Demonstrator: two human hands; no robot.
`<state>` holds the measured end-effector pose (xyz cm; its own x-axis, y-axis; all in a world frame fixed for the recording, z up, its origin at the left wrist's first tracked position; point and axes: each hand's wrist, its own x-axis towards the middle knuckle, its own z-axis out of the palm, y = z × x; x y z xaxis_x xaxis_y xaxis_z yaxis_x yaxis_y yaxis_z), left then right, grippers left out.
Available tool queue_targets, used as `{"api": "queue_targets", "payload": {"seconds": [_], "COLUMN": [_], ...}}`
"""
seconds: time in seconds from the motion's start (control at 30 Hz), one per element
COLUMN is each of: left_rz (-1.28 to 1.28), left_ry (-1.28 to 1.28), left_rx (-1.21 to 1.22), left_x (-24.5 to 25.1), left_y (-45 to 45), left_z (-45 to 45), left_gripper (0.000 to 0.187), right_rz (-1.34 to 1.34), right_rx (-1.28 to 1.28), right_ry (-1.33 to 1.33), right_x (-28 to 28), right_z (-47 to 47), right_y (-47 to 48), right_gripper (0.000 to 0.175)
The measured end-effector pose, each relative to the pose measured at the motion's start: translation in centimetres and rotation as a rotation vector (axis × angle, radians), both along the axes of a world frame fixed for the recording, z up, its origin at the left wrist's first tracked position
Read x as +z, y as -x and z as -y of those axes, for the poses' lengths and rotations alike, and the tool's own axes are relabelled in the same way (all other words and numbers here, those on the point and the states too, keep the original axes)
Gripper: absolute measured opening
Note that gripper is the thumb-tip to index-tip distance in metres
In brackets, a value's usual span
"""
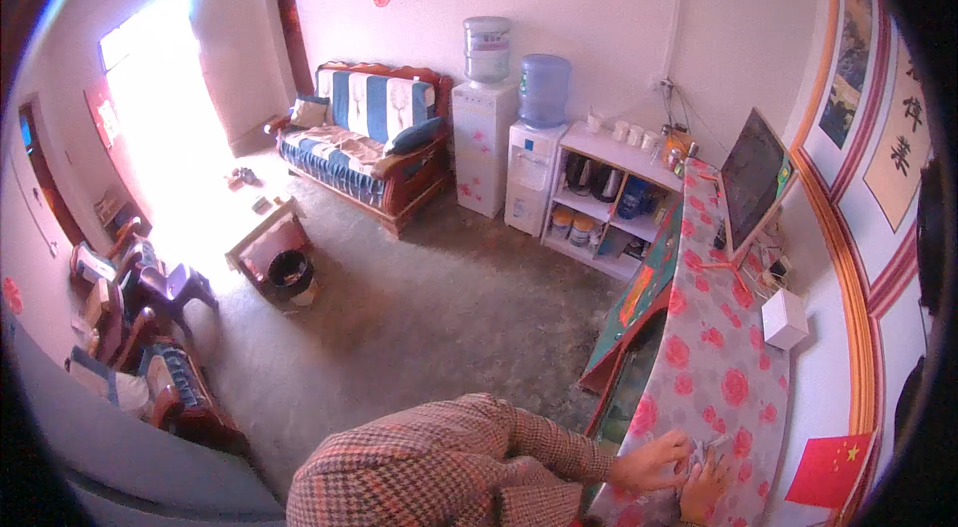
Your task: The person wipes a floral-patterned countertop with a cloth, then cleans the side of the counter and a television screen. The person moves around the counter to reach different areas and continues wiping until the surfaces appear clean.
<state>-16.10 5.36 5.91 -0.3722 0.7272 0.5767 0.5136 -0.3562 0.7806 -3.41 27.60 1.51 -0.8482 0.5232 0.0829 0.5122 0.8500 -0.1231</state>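
Note:
My left hand point(653, 461), at the end of a checked sleeve, reaches over a long table point(692, 370) with a rose-patterned cover. Its fingers are bent inward against a small grey thing point(700, 445), too blurred to name. From the near side my right hand point(703, 491) meets it, with fingers around the same thing. The two hands almost touch, just above the cloth. Part of the grey thing is hidden behind fingers.
A white box point(784, 320) stands beyond my hands, and a flat screen point(756, 179) farther along. A small red flag point(829, 470) is at the wall side. Across the floor are a shelf point(617, 211), water dispensers point(483, 149), a sofa point(359, 138) and a low table point(262, 231).

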Motion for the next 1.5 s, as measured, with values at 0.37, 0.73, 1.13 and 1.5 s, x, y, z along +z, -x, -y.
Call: {"api": "queue_targets", "payload": {"seconds": [0.37, 0.73, 1.13, 1.5], "left_rz": [0.304, 0.26, 0.308, 0.285], "left_ry": [-0.422, -0.774, -0.834, -0.923], "left_rx": [-1.056, -1.402, -1.323, -1.399], "left_x": [24.5, 27.1, 27.0, 27.1], "left_y": [2.8, -3.0, -0.7, 3.9], "left_z": [10.4, 6.9, 7.1, 5.3], "left_gripper": [0.035, 0.017, 0.015, 0.018], "right_rz": [-0.157, -0.226, -0.185, -0.249], "right_rx": [0.249, 0.185, 0.144, 0.03], "right_ry": [0.191, -0.005, -0.044, -0.134], "right_x": [4.2, 0.0, 1.0, -2.0], "right_z": [11.6, 12.7, 13.1, 8.1], "right_y": [-5.0, -6.2, -4.6, 6.4], "right_gripper": [0.051, 0.053, 0.051, 0.049]}}
